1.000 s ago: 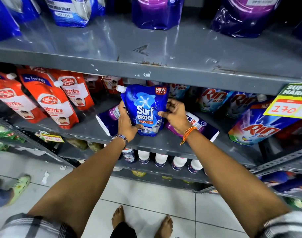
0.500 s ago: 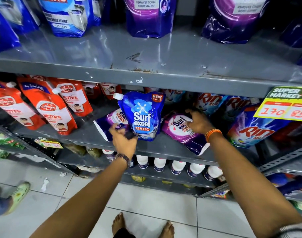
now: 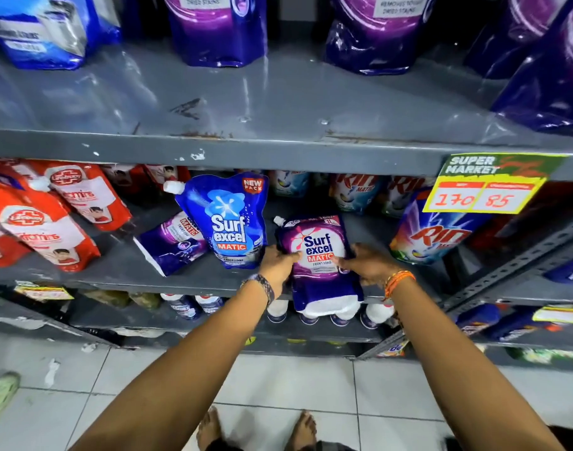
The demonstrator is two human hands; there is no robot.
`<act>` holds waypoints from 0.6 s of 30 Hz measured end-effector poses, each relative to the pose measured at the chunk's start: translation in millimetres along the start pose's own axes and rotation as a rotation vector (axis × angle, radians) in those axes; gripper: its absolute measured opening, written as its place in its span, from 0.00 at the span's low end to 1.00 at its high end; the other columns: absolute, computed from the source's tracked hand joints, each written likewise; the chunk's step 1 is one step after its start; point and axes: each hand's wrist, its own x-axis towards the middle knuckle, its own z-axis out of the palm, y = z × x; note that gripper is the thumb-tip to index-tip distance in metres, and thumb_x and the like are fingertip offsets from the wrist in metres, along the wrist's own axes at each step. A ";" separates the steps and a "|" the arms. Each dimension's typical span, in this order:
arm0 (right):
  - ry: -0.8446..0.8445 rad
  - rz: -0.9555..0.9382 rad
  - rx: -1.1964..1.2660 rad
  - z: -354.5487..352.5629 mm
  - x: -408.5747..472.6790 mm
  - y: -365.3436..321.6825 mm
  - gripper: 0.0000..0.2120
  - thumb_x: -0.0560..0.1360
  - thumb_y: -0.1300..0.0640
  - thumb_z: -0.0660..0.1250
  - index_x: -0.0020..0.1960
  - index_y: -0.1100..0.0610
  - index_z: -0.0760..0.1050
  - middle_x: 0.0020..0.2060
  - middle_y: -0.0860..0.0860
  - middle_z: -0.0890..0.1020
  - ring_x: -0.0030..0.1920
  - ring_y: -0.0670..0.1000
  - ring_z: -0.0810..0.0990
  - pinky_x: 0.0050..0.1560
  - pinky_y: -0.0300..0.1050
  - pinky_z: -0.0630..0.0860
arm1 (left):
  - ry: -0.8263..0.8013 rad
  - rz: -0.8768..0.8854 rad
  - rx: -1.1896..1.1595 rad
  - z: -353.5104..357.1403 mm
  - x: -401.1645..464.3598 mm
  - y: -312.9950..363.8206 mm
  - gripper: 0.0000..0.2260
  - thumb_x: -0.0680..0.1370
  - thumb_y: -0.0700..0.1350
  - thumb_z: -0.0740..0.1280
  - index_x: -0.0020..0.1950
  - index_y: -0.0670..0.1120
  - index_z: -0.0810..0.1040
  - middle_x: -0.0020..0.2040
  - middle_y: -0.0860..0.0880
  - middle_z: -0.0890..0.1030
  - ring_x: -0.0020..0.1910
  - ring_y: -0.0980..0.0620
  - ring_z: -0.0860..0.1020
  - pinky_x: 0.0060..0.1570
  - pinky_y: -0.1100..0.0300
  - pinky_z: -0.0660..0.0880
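A purple Surf Excel Matic pouch point(image 3: 317, 255) stands at the front edge of the middle grey shelf point(image 3: 213, 281), its white bottom hanging over the lip. My left hand point(image 3: 278, 265) grips its left side, thumb across the label. My right hand point(image 3: 368, 265) holds its right side. To the left stands a blue Surf Excel Matic pouch point(image 3: 228, 219), upright and free of both hands. Behind that one, another purple pouch point(image 3: 171, 242) lies tilted on the shelf.
Red Lifebuoy pouches point(image 3: 47, 222) fill the shelf's left, Rin pouches point(image 3: 431, 236) its right under a yellow price tag point(image 3: 487, 187). The upper shelf point(image 3: 278, 144) carries blue and purple pouches. White-capped bottles point(image 3: 278, 310) stand on the shelf below. Someone's green shoe point(image 3: 0, 395) is on the tiled floor.
Both hands let go of the blue pouch, which now stands alone. My right hand pulled the purple pouch forward and upright; my left hand moved right and joined it on that pouch.
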 end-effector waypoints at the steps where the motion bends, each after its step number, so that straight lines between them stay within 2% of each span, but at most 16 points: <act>1: -0.046 0.019 0.099 0.0 0.0 5.8 0.30 0.70 0.45 0.74 0.67 0.52 0.69 0.64 0.50 0.80 0.62 0.55 0.79 0.50 0.56 0.83 | -0.004 -0.010 0.070 1.0 4.9 2.1 0.14 0.72 0.31 0.72 0.51 0.44 0.75 0.56 0.41 0.83 0.54 0.42 0.82 0.58 0.47 0.79; 2: -0.072 0.035 0.174 0.1 1.1 12.9 0.29 0.70 0.48 0.76 0.67 0.51 0.69 0.63 0.52 0.81 0.61 0.56 0.80 0.56 0.60 0.81 | -0.016 -0.017 0.124 2.2 6.3 4.2 0.16 0.69 0.28 0.72 0.52 0.42 0.76 0.57 0.39 0.83 0.54 0.40 0.82 0.57 0.44 0.80; 3: -0.087 0.047 0.222 1.0 -3.3 14.7 0.28 0.71 0.52 0.76 0.67 0.52 0.69 0.61 0.52 0.82 0.60 0.56 0.81 0.57 0.60 0.81 | -0.031 -0.026 0.151 2.0 7.5 5.6 0.18 0.67 0.26 0.71 0.53 0.40 0.77 0.57 0.37 0.83 0.55 0.39 0.82 0.58 0.43 0.80; 5: -0.107 0.031 0.270 2.6 -13.8 18.7 0.26 0.73 0.59 0.74 0.67 0.53 0.67 0.54 0.50 0.82 0.51 0.51 0.82 0.49 0.51 0.82 | -0.061 -0.029 0.153 3.7 7.5 8.3 0.25 0.64 0.23 0.71 0.58 0.38 0.75 0.55 0.39 0.83 0.55 0.41 0.81 0.58 0.44 0.79; 6: -0.112 0.016 0.284 2.4 -16.6 21.8 0.27 0.74 0.61 0.73 0.68 0.53 0.66 0.52 0.49 0.81 0.48 0.50 0.80 0.46 0.48 0.80 | -0.072 -0.025 0.146 4.3 5.1 9.6 0.28 0.64 0.22 0.71 0.59 0.41 0.72 0.54 0.41 0.82 0.55 0.42 0.80 0.57 0.46 0.79; 7: -0.111 0.000 0.305 1.8 -19.6 24.4 0.27 0.74 0.63 0.72 0.68 0.52 0.65 0.51 0.49 0.80 0.47 0.50 0.79 0.47 0.49 0.78 | -0.082 -0.012 0.148 5.1 3.5 11.5 0.30 0.63 0.21 0.71 0.61 0.43 0.71 0.54 0.42 0.81 0.55 0.43 0.79 0.56 0.47 0.79; 9: -0.092 -0.038 0.369 0.8 -24.8 26.8 0.27 0.73 0.65 0.72 0.66 0.50 0.64 0.52 0.49 0.81 0.51 0.53 0.80 0.54 0.55 0.79 | -0.098 0.055 0.191 7.6 2.6 15.0 0.34 0.62 0.22 0.72 0.65 0.41 0.71 0.58 0.41 0.81 0.58 0.42 0.79 0.57 0.46 0.80; 11: -0.033 -0.080 0.430 -0.6 -28.0 24.5 0.32 0.72 0.67 0.73 0.69 0.50 0.63 0.57 0.54 0.82 0.56 0.57 0.81 0.54 0.60 0.80 | -0.103 0.132 0.216 11.7 0.0 20.1 0.35 0.62 0.22 0.72 0.66 0.43 0.71 0.58 0.40 0.81 0.58 0.41 0.80 0.54 0.48 0.81; 14: 0.103 -0.211 0.408 -7.8 -28.7 14.5 0.37 0.69 0.66 0.76 0.72 0.52 0.63 0.60 0.57 0.82 0.60 0.60 0.81 0.51 0.63 0.82 | -0.105 0.235 0.180 18.8 -7.1 36.9 0.33 0.65 0.21 0.69 0.63 0.48 0.70 0.50 0.47 0.81 0.52 0.48 0.80 0.39 0.59 0.79; 16: 0.175 -0.308 0.415 -15.1 -27.2 6.8 0.38 0.68 0.67 0.77 0.71 0.52 0.64 0.60 0.55 0.81 0.60 0.59 0.81 0.49 0.59 0.83 | -0.111 0.322 0.180 24.9 -10.1 50.1 0.35 0.66 0.20 0.68 0.67 0.46 0.69 0.50 0.49 0.79 0.50 0.51 0.78 0.36 0.62 0.79; 18: 0.254 -0.387 0.436 -20.6 -24.7 0.1 0.39 0.67 0.70 0.76 0.71 0.53 0.64 0.58 0.55 0.81 0.60 0.57 0.81 0.49 0.51 0.82 | -0.104 0.394 0.156 31.4 -10.6 60.0 0.36 0.67 0.20 0.67 0.71 0.44 0.67 0.54 0.48 0.78 0.52 0.51 0.78 0.42 0.60 0.80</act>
